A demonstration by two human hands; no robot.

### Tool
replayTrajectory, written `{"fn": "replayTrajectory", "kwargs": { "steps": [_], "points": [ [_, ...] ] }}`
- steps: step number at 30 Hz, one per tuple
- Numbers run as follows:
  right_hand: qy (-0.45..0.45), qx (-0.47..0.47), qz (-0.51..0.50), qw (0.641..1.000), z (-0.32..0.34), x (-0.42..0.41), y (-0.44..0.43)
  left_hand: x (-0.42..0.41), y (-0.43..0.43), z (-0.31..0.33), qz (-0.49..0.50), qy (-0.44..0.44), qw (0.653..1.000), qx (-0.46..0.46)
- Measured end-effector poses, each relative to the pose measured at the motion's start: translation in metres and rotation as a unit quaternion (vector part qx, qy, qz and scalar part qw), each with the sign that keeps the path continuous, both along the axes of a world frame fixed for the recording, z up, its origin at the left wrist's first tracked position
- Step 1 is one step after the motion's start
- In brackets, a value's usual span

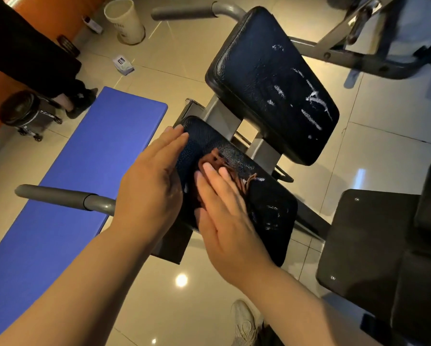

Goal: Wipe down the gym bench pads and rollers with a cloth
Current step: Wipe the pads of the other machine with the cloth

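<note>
Showing cracked black pad (pixel 271 211), white scuffs, brown cloth (pixel 217 161) on top.

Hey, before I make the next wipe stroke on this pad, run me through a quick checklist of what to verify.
1. Cloth under the wiping hand: ok. The brown cloth lies beneath the right hand's straight fingers on the near pad.
2. Pad steadied: ok. The left hand rests flat on its left edge.
3. Near pad clean: not ok. Whitish marks show near its lower right end.
4. Far pad clean: not ok. White streaks cross it.
5. Cloth damp enough: cannot tell.
</note>
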State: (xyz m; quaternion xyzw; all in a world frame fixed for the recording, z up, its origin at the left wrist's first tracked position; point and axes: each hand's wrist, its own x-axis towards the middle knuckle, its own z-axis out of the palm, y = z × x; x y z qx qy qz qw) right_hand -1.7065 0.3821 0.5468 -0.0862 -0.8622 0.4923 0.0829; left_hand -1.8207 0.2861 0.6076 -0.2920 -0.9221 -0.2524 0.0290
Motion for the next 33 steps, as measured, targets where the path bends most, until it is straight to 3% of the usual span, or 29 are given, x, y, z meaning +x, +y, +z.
{"fn": "replayTrajectory", "kwargs": {
  "steps": [6, 12, 18, 23, 29, 33],
  "points": [
    [-0.037, -0.090, -0.147, 0.984, 0.004, -0.047, 0.005, -0.007, -0.010, 0.000, -0.006, -0.047, 0.997, 0.061],
    [0.034, 0.016, -0.020, 0.999, 0.005, 0.000, -0.018, -0.007, -0.008, -0.008, -0.002, -0.034, 0.997, 0.069],
    [-0.016, -0.067, -0.148, 0.987, 0.003, -0.026, -0.010, -0.004, -0.006, -0.009, 0.013, -0.008, 0.998, 0.067],
    [0.031, 0.051, -0.034, 0.998, -0.003, 0.014, -0.027, -0.006, -0.007, -0.011, 0.005, -0.011, 0.997, 0.076],
    [-0.025, -0.031, -0.136, 0.990, -0.002, -0.012, -0.014, -0.005, -0.007, -0.012, 0.012, -0.005, 0.997, 0.081],
    [0.020, 0.030, -0.054, 0.998, 0.000, 0.012, -0.034, -0.006, -0.008, -0.011, 0.009, -0.005, 0.997, 0.080]
  ]
}}
